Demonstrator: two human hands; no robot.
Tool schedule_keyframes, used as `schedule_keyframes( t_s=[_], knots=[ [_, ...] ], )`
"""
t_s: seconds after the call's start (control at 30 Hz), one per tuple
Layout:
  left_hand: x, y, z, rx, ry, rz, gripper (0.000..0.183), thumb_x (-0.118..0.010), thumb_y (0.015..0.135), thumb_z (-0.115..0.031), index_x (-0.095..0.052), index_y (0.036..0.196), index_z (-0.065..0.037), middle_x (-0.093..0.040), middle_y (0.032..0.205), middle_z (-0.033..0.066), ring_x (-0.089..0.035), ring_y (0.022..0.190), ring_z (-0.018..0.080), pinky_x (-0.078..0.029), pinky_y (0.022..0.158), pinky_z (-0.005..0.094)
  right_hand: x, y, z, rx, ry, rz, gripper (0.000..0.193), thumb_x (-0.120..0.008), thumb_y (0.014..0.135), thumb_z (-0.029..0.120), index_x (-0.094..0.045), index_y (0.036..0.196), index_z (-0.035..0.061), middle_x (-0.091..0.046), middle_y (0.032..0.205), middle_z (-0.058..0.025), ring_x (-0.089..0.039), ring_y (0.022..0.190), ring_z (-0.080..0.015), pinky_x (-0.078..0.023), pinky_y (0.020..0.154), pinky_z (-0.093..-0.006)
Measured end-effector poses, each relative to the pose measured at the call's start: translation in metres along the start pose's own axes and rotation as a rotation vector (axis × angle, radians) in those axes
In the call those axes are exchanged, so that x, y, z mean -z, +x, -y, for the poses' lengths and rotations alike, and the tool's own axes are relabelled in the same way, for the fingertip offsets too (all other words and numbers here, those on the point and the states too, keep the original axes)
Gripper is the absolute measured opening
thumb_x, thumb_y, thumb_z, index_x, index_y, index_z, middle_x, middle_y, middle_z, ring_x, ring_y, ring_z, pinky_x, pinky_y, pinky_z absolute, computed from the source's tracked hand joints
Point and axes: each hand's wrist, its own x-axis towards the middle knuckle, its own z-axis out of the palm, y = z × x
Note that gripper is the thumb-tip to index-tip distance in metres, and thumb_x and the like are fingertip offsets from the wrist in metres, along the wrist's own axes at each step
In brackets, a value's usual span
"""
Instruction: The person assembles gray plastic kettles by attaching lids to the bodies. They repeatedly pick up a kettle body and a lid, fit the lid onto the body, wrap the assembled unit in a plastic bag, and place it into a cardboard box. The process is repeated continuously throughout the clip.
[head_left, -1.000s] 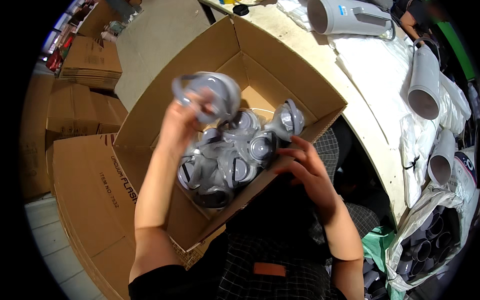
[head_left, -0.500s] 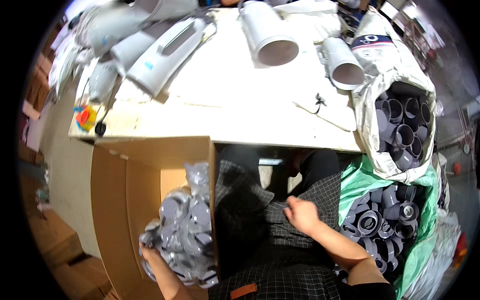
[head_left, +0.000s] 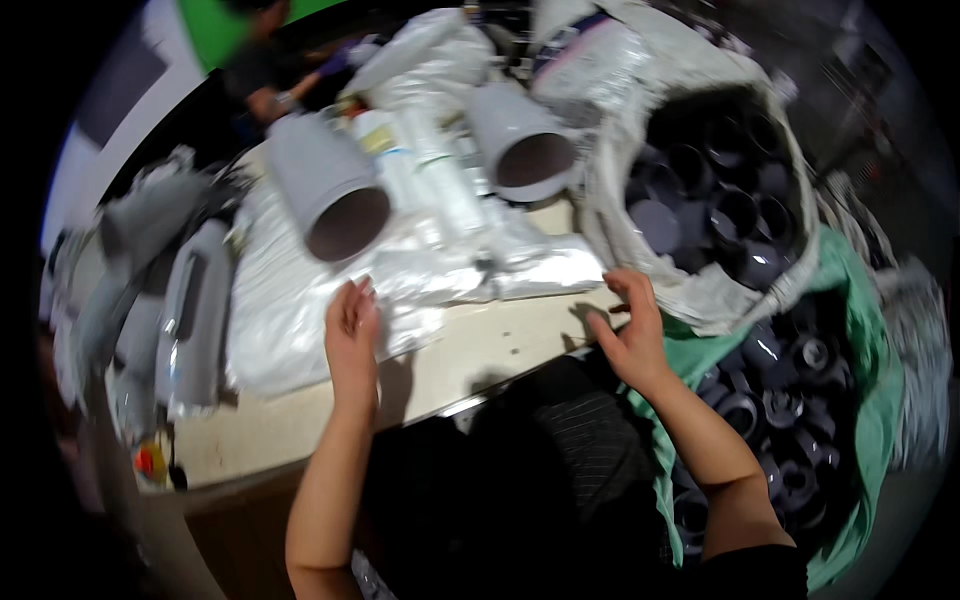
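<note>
Both my hands are raised over the front of the worktable. My left hand (head_left: 352, 335) is at the edge of a pile of clear plastic bags (head_left: 290, 320), its fingers loosely bent and apart, with nothing seen in it. Beyond it lies a wide grey pipe (head_left: 325, 180) with its open end toward me. My right hand (head_left: 632, 328) is beside the white woven sack (head_left: 610, 200), thumb and fingers spread, holding nothing. That sack contains dark grey pipe fittings (head_left: 690, 220). A second grey pipe (head_left: 510, 130) lies between the hands, farther back.
A green sack (head_left: 880, 400) with more grey fittings (head_left: 790, 405) stands at my right. Long grey pipe pieces (head_left: 195, 310) lie at the table's left. A red-and-yellow object (head_left: 150, 460) sits at the left corner. Another person (head_left: 265, 70) works across the table.
My left hand has left the grey fittings in the cardboard box and come up over the table. My right hand has risen from my lap toward the white sack. The view has turned right.
</note>
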Motion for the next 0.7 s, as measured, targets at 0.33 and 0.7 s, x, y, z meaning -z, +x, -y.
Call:
schedule_keyframes(
  t_s=[0.33,0.7],
  knots=[
    [-0.064,0.127,-0.021,-0.466,0.436,-0.491,0.027,-0.055,0.103,-0.019,-0.061,0.101,0.007,-0.064,0.088,0.0146,-0.053,0.080,0.0189,-0.044,0.073,0.0336,0.048,0.095,-0.159,-0.298,-0.416,-0.013,0.082,-0.085,0.071,0.032,-0.050,0.141,0.0066,-0.048,0.137,-0.0214,-0.049,0.126,-0.0439,-0.044,0.105,-0.0476],
    [0.028,-0.024,-0.064,-0.155,-0.024,-0.573,0.038,-0.065,0.100,-0.023,-0.054,0.130,-0.003,-0.064,0.110,0.0084,-0.062,0.096,0.0200,-0.052,0.079,0.0361,0.075,0.078,-0.124,-0.241,-0.353,-0.039,0.087,-0.085,0.062,0.031,-0.050,0.139,0.0082,-0.056,0.129,-0.0212,-0.059,0.114,-0.0421,-0.050,0.098,-0.0450]
  ],
)
